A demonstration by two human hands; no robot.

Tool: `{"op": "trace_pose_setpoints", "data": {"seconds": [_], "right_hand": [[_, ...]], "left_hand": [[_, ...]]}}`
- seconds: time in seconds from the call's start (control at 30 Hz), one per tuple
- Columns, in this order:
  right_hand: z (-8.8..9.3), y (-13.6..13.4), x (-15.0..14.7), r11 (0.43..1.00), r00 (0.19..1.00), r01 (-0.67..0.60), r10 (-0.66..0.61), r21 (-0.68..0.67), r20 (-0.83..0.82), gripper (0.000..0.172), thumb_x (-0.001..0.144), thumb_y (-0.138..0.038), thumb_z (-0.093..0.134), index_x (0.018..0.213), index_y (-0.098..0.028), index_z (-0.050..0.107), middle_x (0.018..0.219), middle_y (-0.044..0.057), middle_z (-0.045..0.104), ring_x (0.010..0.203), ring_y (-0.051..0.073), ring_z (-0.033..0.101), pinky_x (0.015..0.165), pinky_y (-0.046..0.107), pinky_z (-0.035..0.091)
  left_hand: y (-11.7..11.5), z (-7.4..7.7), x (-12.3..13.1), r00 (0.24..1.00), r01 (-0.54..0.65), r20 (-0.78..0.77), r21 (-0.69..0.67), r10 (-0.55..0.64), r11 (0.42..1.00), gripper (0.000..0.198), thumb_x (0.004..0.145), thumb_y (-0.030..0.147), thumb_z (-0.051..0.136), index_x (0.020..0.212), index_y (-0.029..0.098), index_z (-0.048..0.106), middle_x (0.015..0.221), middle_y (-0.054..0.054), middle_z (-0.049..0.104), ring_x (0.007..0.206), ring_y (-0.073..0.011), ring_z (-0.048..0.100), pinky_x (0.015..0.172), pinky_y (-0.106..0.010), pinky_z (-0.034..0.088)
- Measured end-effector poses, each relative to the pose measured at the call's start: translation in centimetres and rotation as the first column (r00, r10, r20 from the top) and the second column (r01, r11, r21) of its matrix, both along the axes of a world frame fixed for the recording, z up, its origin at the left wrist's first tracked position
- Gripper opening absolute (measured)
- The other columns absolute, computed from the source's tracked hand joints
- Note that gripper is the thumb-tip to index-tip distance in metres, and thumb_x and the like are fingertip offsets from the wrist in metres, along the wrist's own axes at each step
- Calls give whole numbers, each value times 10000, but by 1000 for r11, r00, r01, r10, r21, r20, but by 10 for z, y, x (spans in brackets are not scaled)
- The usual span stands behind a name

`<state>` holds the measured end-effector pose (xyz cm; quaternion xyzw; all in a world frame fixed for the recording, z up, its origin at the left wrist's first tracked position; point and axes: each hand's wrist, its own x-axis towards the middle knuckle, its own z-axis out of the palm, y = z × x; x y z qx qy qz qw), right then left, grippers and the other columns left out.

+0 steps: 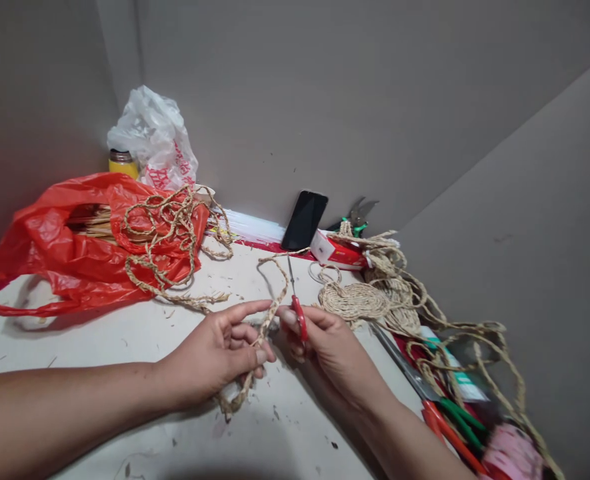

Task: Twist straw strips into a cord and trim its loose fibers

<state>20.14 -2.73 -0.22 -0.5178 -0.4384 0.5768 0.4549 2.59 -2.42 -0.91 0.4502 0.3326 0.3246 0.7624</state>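
My left hand [219, 350] pinches a braided straw rope [275, 300] between thumb and fingers, the index finger stretched out. The rope runs through the fist and its end hangs below near the table. My right hand [325, 343] grips small red-handled scissors [297, 310], blades pointing up and away beside the rope's loop. Both hands hover just above the white table [125, 333], close together.
A red plastic bag [75, 247] with sticks and tangled rope lies at left, a white bag [157, 140] and yellow jar [123, 163] behind it. A phone [305, 220] leans on the wall. Coiled woven pieces [359, 300], loose rope, pliers and cutters [449, 420] crowd the right.
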Motion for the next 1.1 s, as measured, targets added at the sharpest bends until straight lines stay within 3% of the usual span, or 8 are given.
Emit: {"op": "trace_pose_setpoints", "data": {"seconds": [0.2,0.3,0.43,0.5,0.6,0.73,0.97,1.1], "right_hand": [[5,-2,-3,996,988,-48,36,-73,-149,336,635,-389,782,566,-152,554,443,-65,403,423,60,296,430,217,211],[5,0,-1,997,989,79,-77,11,-128,348,618,-366,792,528,-162,524,448,-67,391,434,64,297,431,216,228],[3,3,4,961,968,248,-240,125,-77,359,630,-370,782,511,-163,514,460,-67,375,461,69,285,446,221,234],[1,4,7,934,949,315,-309,170,-64,336,628,-370,784,531,-162,538,469,-66,379,472,73,291,455,224,240],[-1,5,10,910,933,359,-356,206,-52,313,627,-370,785,553,-164,561,481,-65,382,478,77,296,461,228,251],[-4,8,12,908,934,352,-358,228,-15,313,636,-383,773,552,-166,564,485,-62,394,477,80,295,456,229,253],[-3,8,12,925,937,280,-322,257,138,291,632,-399,761,577,-160,604,481,-43,444,476,94,344,455,231,276],[-2,7,11,936,941,220,-278,275,195,354,699,-444,703,541,-169,546,480,-41,421,486,96,334,462,231,274]], "left_hand": [[-7,1,0,993,86,-80,0,-85,996,840,737,224,681,1445,294,233,810,-18,622,559,-69,494,548,-207,388],[-7,-1,0,995,40,-97,41,-36,998,818,672,164,706,1390,305,341,934,-29,575,569,-51,472,522,-184,378],[-6,-3,1,979,-39,-190,172,72,984,418,735,214,652,1146,214,576,811,2,530,537,-49,435,497,-178,346],[-5,-3,1,976,-8,-210,214,54,977,272,798,285,596,1045,173,621,666,25,498,520,-63,410,491,-187,319],[-5,-2,1,978,54,-206,168,-19,984,288,814,334,576,1025,143,622,701,1,556,508,-63,398,485,-200,308],[-5,-2,0,981,83,-181,92,-66,992,353,820,350,567,1110,150,568,775,-20,606,466,-50,369,449,-196,278],[-4,3,2,991,40,-129,45,-34,998,450,787,389,618,1147,120,590,439,111,318,399,-42,206,416,-198,148],[1,2,0,994,68,-82,-42,-71,997,384,773,386,623,1067,141,596,362,119,324,322,-40,177,370,-204,97]]}}
